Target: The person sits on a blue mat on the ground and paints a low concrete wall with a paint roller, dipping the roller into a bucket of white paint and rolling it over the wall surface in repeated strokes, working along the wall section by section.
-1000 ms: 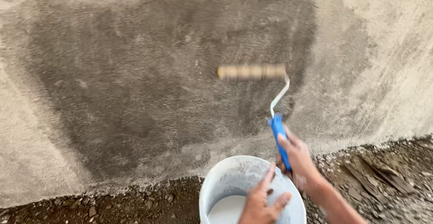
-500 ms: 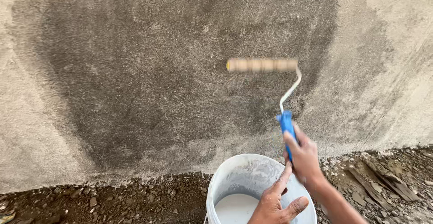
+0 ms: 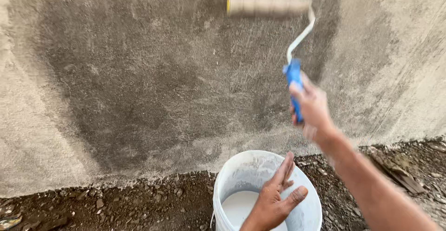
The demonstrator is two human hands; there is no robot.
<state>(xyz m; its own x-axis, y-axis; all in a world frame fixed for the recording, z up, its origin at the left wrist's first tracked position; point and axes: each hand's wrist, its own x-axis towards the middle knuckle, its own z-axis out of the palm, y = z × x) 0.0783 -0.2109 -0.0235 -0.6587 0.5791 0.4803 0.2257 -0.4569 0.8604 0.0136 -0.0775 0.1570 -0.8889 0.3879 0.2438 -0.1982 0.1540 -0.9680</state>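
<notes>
One paint roller [image 3: 269, 4], held in the right hand's [image 3: 312, 106] closed grip; left hand [image 3: 275, 198] flat-open over one bucket [image 3: 232, 175].

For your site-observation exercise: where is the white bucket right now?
In the head view, the white bucket sits bottom centre on the dirt ground below the wall, with the left hand on its rim.

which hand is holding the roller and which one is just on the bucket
The right hand grips the blue handle of the paint roller, raised against the wall. The left hand only rests, fingers spread, on the white bucket rim.
</notes>
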